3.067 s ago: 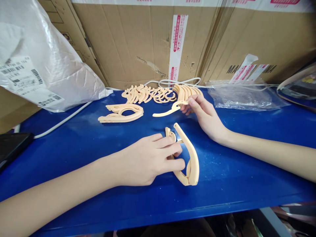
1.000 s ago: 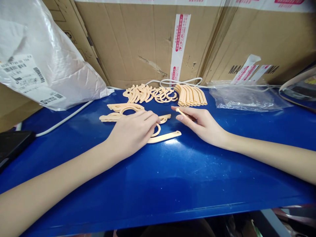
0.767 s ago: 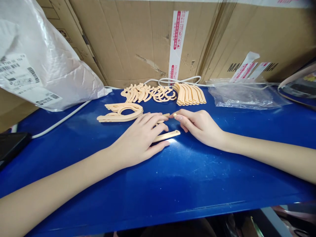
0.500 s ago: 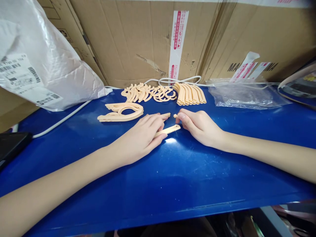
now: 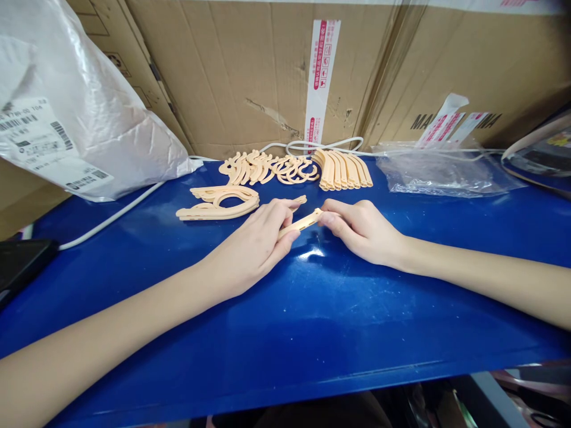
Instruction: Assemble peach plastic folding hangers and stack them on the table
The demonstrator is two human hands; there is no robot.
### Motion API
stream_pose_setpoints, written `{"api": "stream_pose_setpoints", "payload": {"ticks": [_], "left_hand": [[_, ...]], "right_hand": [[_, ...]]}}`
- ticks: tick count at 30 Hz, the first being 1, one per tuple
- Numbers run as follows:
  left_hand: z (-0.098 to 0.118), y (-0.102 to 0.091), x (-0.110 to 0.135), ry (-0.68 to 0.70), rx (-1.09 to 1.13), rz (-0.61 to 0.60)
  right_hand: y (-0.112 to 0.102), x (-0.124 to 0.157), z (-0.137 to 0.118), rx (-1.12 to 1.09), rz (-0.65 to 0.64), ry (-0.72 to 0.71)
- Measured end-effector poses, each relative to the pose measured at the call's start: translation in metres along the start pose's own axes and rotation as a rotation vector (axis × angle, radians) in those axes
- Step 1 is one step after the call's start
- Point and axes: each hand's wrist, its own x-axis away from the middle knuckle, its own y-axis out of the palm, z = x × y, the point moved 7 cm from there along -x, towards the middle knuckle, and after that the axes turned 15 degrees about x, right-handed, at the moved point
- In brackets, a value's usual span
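Note:
My left hand is closed around beige plastic folding-hanger arms. One hanger arm points out to the right between thumb and fingers, slots along its side. A second beige end shows beyond my fingertips. My right hand pinches a small beige piece, mostly hidden by the fingers, against the right tip of that arm; whether it is seated there I cannot tell. Folded hangers lie left of my hands. Behind are loose beige hooks and small parts and a row of curved arms.
Cardboard boxes stand along the back of the blue table. A white plastic parcel leans at left, above a black device. A white cable runs behind. A clear bag lies at back right.
The hanger arm in my left hand has turned so its slotted side shows and its tip has risen. The small piece in my right hand now meets that tip; before, they were apart.

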Motion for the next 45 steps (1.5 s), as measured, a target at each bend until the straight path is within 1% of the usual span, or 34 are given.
{"api": "stream_pose_setpoints", "payload": {"ticks": [2, 6, 13, 17, 22, 29, 33, 40, 43, 45], "left_hand": [[0.001, 0.000, 0.000, 0.004, -0.022, 0.001], [0.003, 0.003, 0.000, 0.023, -0.077, -0.046], [-0.001, 0.004, -0.001, 0.042, -0.135, -0.056], [-0.002, 0.006, 0.000, 0.052, -0.143, -0.062], [-0.001, 0.009, 0.002, 0.068, -0.147, -0.097], [-0.002, 0.011, 0.002, 0.077, -0.152, -0.129], [0.000, 0.010, 0.002, 0.087, -0.148, -0.129], [0.002, 0.009, 0.001, 0.089, -0.125, -0.130], [0.001, 0.009, 0.000, 0.081, -0.118, -0.126], [0.000, 0.009, 0.000, 0.070, -0.119, -0.121]], "right_hand": [[0.000, 0.000, -0.002, 0.028, -0.011, -0.009], [0.001, 0.001, -0.001, 0.058, -0.029, -0.001], [0.000, 0.001, 0.001, 0.028, -0.013, 0.032], [0.001, 0.000, 0.000, 0.072, -0.065, 0.004], [0.004, 0.002, 0.002, 0.208, -0.170, -0.005], [0.008, 0.004, 0.002, 0.335, -0.221, -0.032], [0.007, 0.004, 0.000, 0.416, -0.192, -0.057], [0.002, 0.007, -0.008, 0.633, -0.052, -0.156], [0.001, 0.007, -0.008, 0.648, -0.054, -0.147], [0.003, 0.005, -0.005, 0.609, -0.088, -0.121]]}}
